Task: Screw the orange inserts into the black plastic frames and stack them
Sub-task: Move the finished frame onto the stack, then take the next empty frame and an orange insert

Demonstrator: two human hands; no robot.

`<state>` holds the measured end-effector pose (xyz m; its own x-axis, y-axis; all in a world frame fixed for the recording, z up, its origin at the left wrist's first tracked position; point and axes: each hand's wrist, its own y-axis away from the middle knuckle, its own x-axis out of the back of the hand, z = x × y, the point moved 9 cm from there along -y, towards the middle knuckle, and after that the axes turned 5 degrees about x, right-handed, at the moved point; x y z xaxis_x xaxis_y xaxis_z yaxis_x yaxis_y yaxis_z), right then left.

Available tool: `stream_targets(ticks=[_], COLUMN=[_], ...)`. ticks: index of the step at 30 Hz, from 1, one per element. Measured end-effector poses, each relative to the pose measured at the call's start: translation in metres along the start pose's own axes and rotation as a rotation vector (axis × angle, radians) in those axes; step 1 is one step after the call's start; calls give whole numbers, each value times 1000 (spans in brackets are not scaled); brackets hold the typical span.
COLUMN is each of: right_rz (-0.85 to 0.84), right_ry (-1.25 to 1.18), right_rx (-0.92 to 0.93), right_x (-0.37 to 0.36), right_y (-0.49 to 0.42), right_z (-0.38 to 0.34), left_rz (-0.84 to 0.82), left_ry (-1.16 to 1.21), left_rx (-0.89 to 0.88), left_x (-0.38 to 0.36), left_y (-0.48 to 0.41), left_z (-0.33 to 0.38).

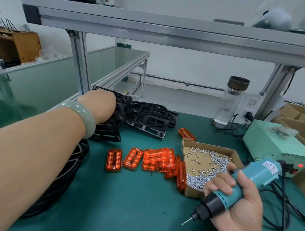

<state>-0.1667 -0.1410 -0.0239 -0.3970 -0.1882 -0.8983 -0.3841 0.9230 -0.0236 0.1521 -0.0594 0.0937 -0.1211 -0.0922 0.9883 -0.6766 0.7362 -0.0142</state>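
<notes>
A heap of black plastic frames (pixel 147 117) lies at the back of the green mat. My left hand (pixel 100 104) reaches into its left side; the fingers are hidden behind the hand and among the frames. Several orange inserts (pixel 155 159) lie in the middle of the mat, one more orange insert (pixel 186 134) sits behind the screw box. My right hand (pixel 240 204) grips a teal electric screwdriver (pixel 234 190), bit pointing down-left over the mat. A cardboard box of silver screws (pixel 206 165) stands just left of that hand.
A mint power supply box (pixel 275 144) with a red light sits at the right, cables (pixel 284 211) trailing from it. A glass bottle (pixel 230 102) stands at the back. An aluminium shelf frame (pixel 78 60) runs overhead. Black frames (pixel 72 163) lie under my left forearm.
</notes>
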Motion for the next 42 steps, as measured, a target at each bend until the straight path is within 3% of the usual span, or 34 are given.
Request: stream_targets(ticks=[6, 9, 13, 15, 18, 20, 24, 32, 38, 42], right_rz=[16, 16, 16, 10, 2, -10, -38, -147, -280, -254], right_ry=[0, -12, -39, -52, -73, -89, -124, -238, -311, -249], right_rx=[12, 11, 10, 13, 23, 32, 71, 120, 103, 92], right_x=[2, 3, 5, 5, 5, 5, 3, -9, -19, -16], right_y=[-1, -1, -1, -1, -1, 0, 2, 8, 12, 11], right_z=[-2, -3, -7, -9, -13, -17, -28, -46, -52, -48], left_rz=[52, 55, -184, -91, 201, 279, 294, -22, -281, -359], left_ry=[62, 387, 885, 1065, 1158, 1236, 1180, 1368, 1180, 1056], left_rx=[-55, -58, -55, -26, 74, 118, 113, 90, -94, -140], left_x=[25, 38, 21, 20, 27, 25, 9, -47, -80, -96], left_y=[29, 48, 78, 84, 94, 104, 116, 135, 142, 138], left_z=[17, 13, 16, 13, 1, -4, -6, 23, 70, 85])
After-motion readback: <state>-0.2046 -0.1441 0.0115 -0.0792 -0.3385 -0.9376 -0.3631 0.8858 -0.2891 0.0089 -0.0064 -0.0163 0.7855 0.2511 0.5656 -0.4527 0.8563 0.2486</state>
